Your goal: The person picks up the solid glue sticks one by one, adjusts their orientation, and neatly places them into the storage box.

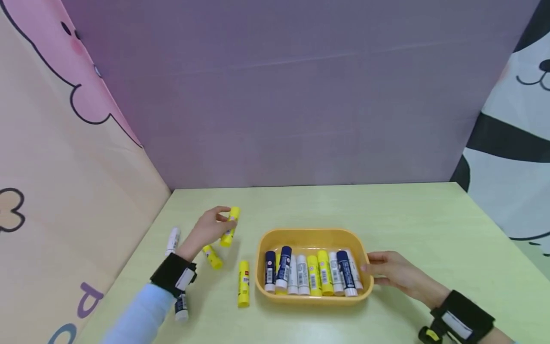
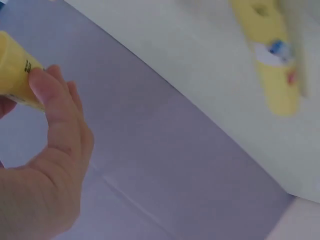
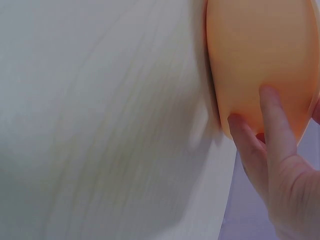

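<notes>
My left hand pinches a yellow glue stick between thumb and fingers, above the left part of the table. The left wrist view shows the end of that glue stick at the fingertips. At the tray's right end, my right hand grips the wall of the yellow-orange tray, thumb at the rim; the right wrist view has fingers against its outer side. Inside the tray, several navy, white and yellow glue sticks lie side by side in a row.
One yellow glue stick lies just left of the tray, another below my left hand. A white glue stick and a navy one lie by my left wrist, partly covered. A purple partition stands behind the table.
</notes>
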`<move>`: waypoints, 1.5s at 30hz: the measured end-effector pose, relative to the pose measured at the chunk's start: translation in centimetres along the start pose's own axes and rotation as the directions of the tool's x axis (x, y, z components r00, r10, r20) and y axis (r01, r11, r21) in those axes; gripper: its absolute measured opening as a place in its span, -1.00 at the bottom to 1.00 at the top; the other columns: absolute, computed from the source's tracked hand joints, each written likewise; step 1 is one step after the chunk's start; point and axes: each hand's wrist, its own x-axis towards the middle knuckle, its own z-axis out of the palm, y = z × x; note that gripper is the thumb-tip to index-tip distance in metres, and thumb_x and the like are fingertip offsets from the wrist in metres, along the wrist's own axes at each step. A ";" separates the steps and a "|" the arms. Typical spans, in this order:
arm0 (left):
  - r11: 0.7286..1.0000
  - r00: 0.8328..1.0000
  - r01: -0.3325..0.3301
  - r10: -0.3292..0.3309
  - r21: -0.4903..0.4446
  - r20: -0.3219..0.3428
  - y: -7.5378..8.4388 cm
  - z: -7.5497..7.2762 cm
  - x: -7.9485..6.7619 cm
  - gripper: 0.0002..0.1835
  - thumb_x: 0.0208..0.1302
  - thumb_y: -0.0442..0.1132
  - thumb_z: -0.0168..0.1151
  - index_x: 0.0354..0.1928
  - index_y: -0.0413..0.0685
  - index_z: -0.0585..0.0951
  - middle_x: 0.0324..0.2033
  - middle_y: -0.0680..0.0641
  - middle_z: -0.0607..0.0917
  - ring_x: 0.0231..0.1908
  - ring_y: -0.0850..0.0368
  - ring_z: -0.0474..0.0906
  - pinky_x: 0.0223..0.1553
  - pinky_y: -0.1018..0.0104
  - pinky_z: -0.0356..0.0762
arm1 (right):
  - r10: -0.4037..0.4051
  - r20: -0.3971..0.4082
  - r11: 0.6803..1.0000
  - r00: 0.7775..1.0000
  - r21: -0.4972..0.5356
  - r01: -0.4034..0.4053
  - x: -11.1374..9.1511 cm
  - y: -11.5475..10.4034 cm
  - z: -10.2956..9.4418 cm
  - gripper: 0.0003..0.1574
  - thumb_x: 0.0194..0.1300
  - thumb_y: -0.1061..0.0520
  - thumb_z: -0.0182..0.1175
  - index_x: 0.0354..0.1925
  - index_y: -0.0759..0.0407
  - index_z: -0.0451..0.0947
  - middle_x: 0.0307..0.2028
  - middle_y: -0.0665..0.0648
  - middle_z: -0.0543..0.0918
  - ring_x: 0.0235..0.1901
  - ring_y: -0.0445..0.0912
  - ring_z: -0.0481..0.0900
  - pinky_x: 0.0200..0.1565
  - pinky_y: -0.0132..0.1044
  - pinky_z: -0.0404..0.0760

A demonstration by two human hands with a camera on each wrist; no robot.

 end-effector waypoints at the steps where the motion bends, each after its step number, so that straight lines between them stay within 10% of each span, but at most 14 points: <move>1: 1.000 1.000 0.000 0.000 -0.006 0.019 0.6 0.5 -0.2 -0.40 0.21 -0.07 0.15 0.27 -0.09 0.30 0.01 -0.27 0.51 -0.25 0.02 0.55 -0.26 0.23 0.58 | 0.003 -0.003 1.000 1.000 0.001 -0.003 0.0 0.0 0.0 -0.23 0.23 0.16 0.16 0.22 0.58 0.12 0.11 0.47 0.41 -0.05 0.02 0.56 -0.06 -0.11 0.61; 19: 0.983 0.981 -0.125 0.102 0.134 0.166 4.0 7.5 -2.7 -0.41 0.19 -0.03 0.20 0.26 0.05 0.33 -0.08 -0.14 0.58 -0.31 0.07 0.47 -0.33 0.29 0.55 | 0.006 -0.018 1.000 1.000 -0.018 -0.006 -0.2 -0.4 0.0 -0.24 0.23 0.16 0.15 0.23 0.57 0.13 0.12 0.47 0.39 -0.05 0.01 0.55 -0.05 -0.10 0.61; 45: 0.931 0.986 -0.123 0.075 0.344 0.151 5.7 10.3 -4.0 -0.54 0.16 -0.07 0.25 0.01 -0.21 0.47 -0.44 -0.08 0.47 -0.47 0.08 0.42 -0.59 0.39 0.44 | 0.024 -0.038 1.000 0.999 0.002 -0.024 -0.2 -0.3 0.2 -0.24 0.21 0.17 0.17 0.21 0.58 0.14 0.09 0.45 0.43 -0.08 0.00 0.56 -0.07 -0.11 0.61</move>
